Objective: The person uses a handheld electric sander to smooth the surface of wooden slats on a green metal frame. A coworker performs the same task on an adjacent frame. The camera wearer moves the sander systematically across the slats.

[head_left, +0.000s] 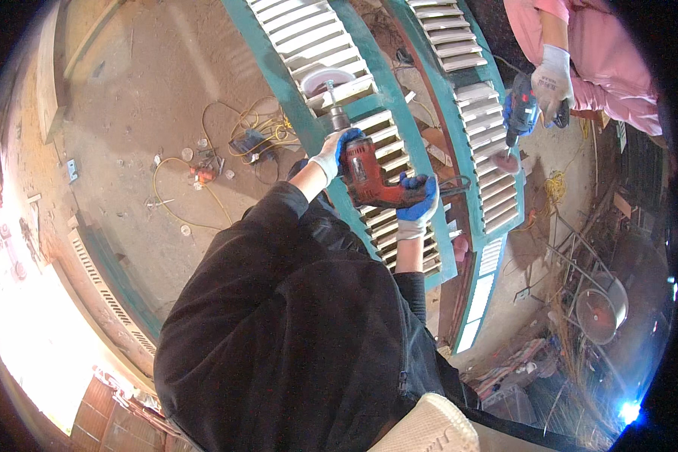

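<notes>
From where I stand, the person has a red drill (368,177) in both gloved hands near the centre of the frame. The left hand (330,157) is wrapped around the drill's front end, close behind the chuck (340,119), and the right hand (420,202) has its fingers closed around the handle; I can't tell whether one presses the trigger. A pale round disc (328,80) on the drill's tip sits tilted over the slats of a green shutter (386,96), upper centre; whether its edge touches them, I can't make out.

The tilt worries me most: a rim dipping between two slats could catch, kick the drill and twist both wrists, or chip a slat. Leaning too hard in one spot could gouge the wood. The left hand's fingers look near enough to the chuck that a slip forward might snag the glove.

A dark cord (456,184) loops beside the right hand and might hook on the shutter's edge. At upper right, a co-worker's hand (554,79) grips a blue drill (521,109) over a second shutter (468,79); if either tool jumps, the neighbour is near.
</notes>
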### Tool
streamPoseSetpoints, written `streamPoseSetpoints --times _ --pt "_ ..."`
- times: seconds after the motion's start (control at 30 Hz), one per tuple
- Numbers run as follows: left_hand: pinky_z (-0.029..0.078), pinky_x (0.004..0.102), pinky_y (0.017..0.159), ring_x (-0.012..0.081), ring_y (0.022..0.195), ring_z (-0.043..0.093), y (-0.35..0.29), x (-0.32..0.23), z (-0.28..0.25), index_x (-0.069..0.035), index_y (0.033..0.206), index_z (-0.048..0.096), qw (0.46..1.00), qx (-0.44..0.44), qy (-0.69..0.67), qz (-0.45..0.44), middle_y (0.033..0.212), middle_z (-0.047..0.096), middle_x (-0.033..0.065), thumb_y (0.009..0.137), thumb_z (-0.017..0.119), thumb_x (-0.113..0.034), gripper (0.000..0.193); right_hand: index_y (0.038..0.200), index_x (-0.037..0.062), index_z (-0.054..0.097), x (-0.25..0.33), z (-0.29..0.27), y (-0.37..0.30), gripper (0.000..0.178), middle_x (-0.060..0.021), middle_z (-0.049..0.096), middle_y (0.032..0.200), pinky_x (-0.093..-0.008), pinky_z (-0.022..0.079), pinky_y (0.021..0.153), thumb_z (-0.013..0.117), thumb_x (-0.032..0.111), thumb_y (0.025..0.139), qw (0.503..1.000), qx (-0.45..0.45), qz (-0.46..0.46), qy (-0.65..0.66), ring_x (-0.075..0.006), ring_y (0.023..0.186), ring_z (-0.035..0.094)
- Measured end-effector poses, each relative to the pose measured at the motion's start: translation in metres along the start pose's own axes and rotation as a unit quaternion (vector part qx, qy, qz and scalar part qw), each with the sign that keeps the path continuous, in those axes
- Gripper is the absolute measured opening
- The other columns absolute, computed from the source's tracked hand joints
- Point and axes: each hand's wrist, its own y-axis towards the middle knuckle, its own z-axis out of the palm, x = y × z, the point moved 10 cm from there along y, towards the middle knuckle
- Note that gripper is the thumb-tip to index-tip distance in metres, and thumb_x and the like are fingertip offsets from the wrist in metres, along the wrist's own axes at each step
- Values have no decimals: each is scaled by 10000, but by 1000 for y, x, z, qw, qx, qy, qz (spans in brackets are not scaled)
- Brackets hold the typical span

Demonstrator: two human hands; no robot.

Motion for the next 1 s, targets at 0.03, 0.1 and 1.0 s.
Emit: streamPoseSetpoints --times 0.03,0.1,1.0 --pt "521 386 644 213 658 621 -4 -1 3 -117 877 582 1000 3 14 -3 784 641 64 823 578 -309 199 776 44 539 0 -5 -4 275 -74 527 675 -485 407 881 515 301 870 1000 -10 -4 -8 -218 625 517" --pt "525 382 650 222 664 627 -4 8 4 -93 873 590 998 33 -34 -50 796 648 79 823 572 -314 227 774 43 536 -4 -11 -19 271 -72 518 665 -489 397 900 523 297 866 999 -33 -17 -17 -217 628 517" --pt "489 441 679 269 655 588 52 28 102 -143 798 574 971 87 -221 -8 730 616 69 797 551 -368 226 766 29 537 99 23 88 257 -49 497 678 -445 439 791 538 266 864 989 15 -6 -146 -195 612 479"
